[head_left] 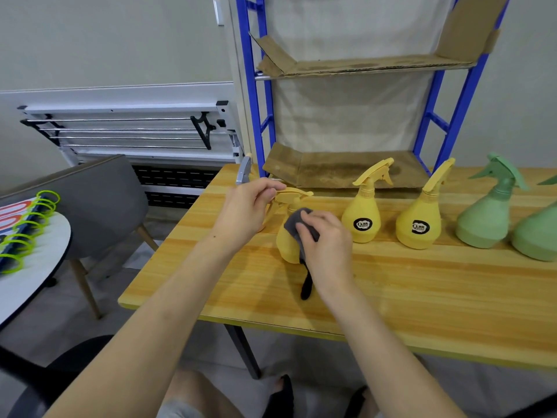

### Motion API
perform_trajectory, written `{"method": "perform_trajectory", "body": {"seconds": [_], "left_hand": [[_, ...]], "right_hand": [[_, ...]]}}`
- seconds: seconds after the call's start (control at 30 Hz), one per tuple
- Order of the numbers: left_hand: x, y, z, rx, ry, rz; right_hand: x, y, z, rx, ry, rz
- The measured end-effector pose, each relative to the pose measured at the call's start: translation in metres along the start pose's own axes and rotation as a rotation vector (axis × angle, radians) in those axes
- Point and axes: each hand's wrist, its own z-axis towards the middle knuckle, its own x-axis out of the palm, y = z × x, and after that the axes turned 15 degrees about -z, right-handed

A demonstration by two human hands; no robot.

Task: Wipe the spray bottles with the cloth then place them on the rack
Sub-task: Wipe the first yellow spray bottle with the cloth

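A yellow spray bottle [287, 244] stands on the wooden table [422, 291] in front of me. My left hand [247, 212] pinches its spray head. My right hand [327, 245] presses a grey cloth [298, 220] against the bottle's neck and body; a dark end of the cloth hangs down to the table. Two more yellow bottles [363, 215] [420, 224] stand upright to the right, then a green bottle [486, 218] and another green one [539, 236] cut off by the frame edge. The blue rack [256, 95] stands behind, its shelves lined with cardboard.
A silver-grey object [244, 171] stands at the table's back left corner by the rack. A grey chair [99, 206] and a white round table [33, 267] with green rings stand to the left. A folded metal drying rack [126, 131] leans on the wall.
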Motion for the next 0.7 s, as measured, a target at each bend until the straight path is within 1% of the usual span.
{"method": "perform_trajectory", "body": {"seconds": [0.17, 0.27, 0.37, 0.43, 0.53, 0.57, 0.63, 0.7], "left_hand": [[0.002, 0.001, 0.000, 0.006, -0.011, -0.028], [0.001, 0.004, 0.000, -0.023, -0.009, -0.049], [0.000, 0.006, 0.002, -0.025, -0.005, -0.051], [-0.002, 0.007, 0.004, -0.018, 0.010, -0.027], [-0.005, 0.006, 0.007, -0.005, 0.046, 0.045], [-0.005, 0.006, 0.008, 0.001, 0.064, 0.066], [-0.005, 0.004, 0.010, 0.020, 0.104, 0.131], [-0.006, 0.002, 0.014, 0.091, 0.143, 0.236]], "right_hand": [[-0.001, -0.030, -0.016, 0.026, 0.145, -0.075], [-0.007, -0.041, -0.018, 0.033, 0.268, -0.142], [-0.011, -0.044, -0.015, 0.077, 0.355, -0.139], [-0.014, -0.041, -0.007, 0.110, 0.310, -0.088], [-0.017, -0.029, 0.012, 0.121, 0.123, -0.001], [-0.017, -0.025, 0.017, 0.119, 0.092, 0.025], [-0.012, -0.019, 0.020, 0.099, 0.129, 0.043], [-0.006, -0.019, 0.012, 0.062, 0.205, 0.035]]}}
